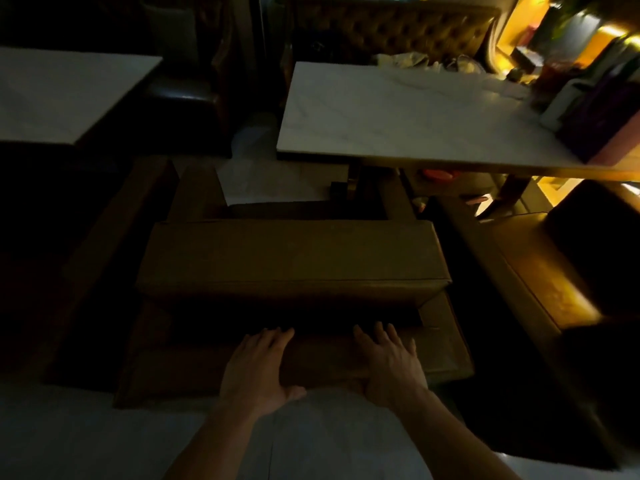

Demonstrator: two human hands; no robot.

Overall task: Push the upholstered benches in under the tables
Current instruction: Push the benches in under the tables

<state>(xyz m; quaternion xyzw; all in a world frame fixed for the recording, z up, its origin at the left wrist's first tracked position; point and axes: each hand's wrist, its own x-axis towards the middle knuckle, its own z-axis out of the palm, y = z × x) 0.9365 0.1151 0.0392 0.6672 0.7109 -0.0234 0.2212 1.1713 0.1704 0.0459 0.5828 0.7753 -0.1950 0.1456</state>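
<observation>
A brown upholstered bench (194, 362) lies low in front of me in dim light, and a second brown bench (294, 254) stands just beyond and above it. My left hand (258, 365) and my right hand (389, 363) rest flat on the near bench's top, fingers straight and pointing forward. Further ahead to the right stands a white marble table (391, 116), its near edge short of the far bench. Another white table (59, 95) is at the far left.
A tufted sofa back (388, 29) runs behind the right table. Bags and boxes (595, 109) crowd that table's right end. A brown bench (540, 278) lies at the right, a dark stool (183, 98) between the tables. Pale floor (311, 438) lies below my arms.
</observation>
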